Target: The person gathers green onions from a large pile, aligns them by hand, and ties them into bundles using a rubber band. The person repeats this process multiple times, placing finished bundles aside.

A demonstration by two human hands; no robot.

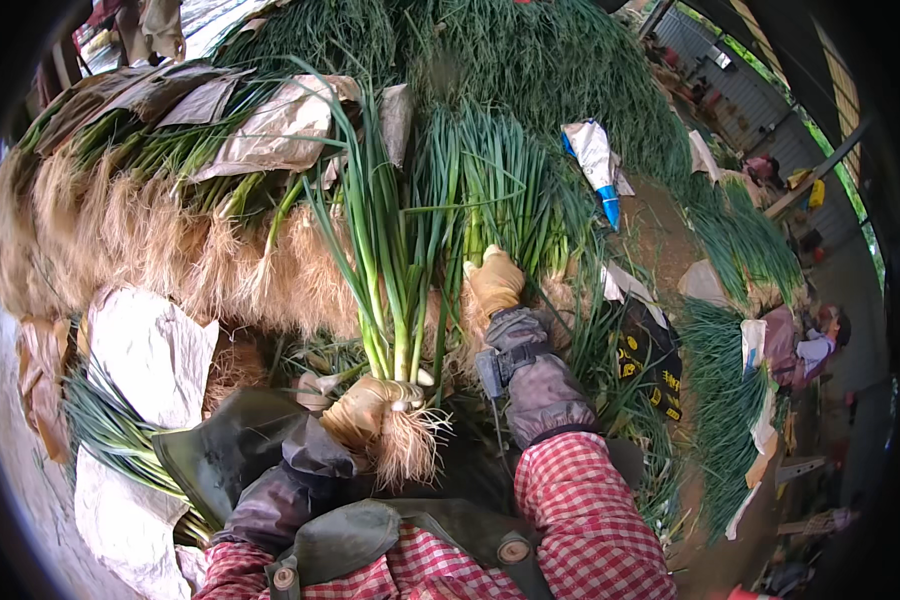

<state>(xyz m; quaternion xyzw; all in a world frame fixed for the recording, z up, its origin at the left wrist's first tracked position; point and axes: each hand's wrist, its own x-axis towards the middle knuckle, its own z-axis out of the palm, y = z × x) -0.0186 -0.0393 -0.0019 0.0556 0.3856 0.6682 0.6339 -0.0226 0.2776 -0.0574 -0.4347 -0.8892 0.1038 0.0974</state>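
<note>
My left hand (367, 412), in a tan glove, grips a few green onions (390, 292) near their white bases. Their pale roots (412, 450) hang just below the fist, and the long green leaves rise away from me. My right hand (495, 281), also gloved, reaches forward onto a bundle of green onions (487, 202) in front of me. It touches the lower stalks just above the roots; its fingertips are partly hidden, so I cannot tell whether they close on any stalk.
Bundled onions with thick tan roots (172, 240) lie to the left under paper sheets (277, 127). A large heap of onion leaves (495, 60) stands behind. A blue-and-white bag (596, 165) and a black bag (649, 360) lie right. Farther right, a person (810, 345) is beside more onions (720, 420).
</note>
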